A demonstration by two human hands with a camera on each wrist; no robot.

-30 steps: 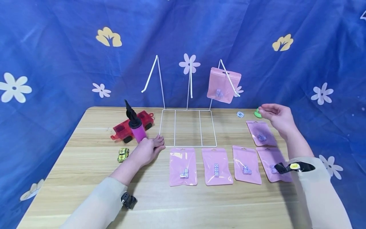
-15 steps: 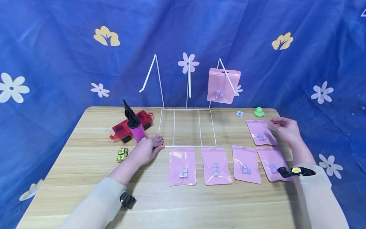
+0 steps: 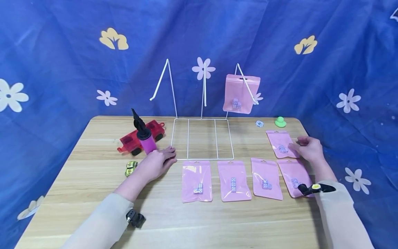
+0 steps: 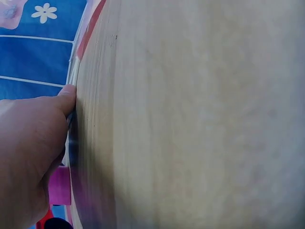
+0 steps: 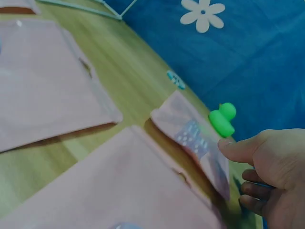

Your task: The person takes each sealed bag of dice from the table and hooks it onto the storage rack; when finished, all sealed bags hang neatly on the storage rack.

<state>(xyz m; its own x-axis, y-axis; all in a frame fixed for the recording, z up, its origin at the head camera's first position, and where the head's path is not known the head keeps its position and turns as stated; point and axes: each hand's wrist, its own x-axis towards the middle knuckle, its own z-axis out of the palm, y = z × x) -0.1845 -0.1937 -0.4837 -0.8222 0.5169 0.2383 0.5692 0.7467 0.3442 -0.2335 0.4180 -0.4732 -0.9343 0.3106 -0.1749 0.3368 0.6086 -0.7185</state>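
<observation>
My left hand [image 3: 157,164] rests at the front left corner of a white wire display rack [image 3: 202,159], fingers extended along the wire. In the left wrist view its thumb lies against the frame. A pink zip bag [image 3: 240,84] with dice inside hangs from the rack's right prong. At the far right, my right hand [image 3: 309,150] reaches the right edge of another pink bag of dice [image 3: 276,138] lying on the table. In the right wrist view, the thumb tip [image 5: 226,145] overlaps that bag's edge while the other fingers sit apart, below it.
Several more pink dice bags, including one at the left [image 3: 196,174], lie in a row before the rack. A purple pump [image 3: 147,143], a red toy wagon [image 3: 130,141] and a yellow toy car [image 3: 131,168] stand left. A green duck [image 3: 280,122] and poker chip [image 3: 259,123] lie behind.
My right hand has come down and toward me from beside the green duck, then left to the far right bag's edge. The left hand has stayed on the rack.
</observation>
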